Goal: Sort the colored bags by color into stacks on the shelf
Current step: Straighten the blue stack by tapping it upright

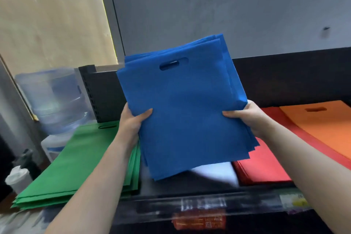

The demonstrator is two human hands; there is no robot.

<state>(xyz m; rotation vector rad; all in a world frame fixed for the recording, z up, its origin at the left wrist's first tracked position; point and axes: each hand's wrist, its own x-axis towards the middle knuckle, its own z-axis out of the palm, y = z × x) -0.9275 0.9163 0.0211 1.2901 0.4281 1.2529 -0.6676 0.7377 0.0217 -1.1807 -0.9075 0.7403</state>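
Hands (133, 125) gripping blue bags' (182, 108) edges

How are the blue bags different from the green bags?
The blue bags are held up in the air, while the green bags lie flat on the shelf. The left hand and right hand grip the blue bags; nothing grips the green bags. Both are stacks, each with a cut-out handle slot.
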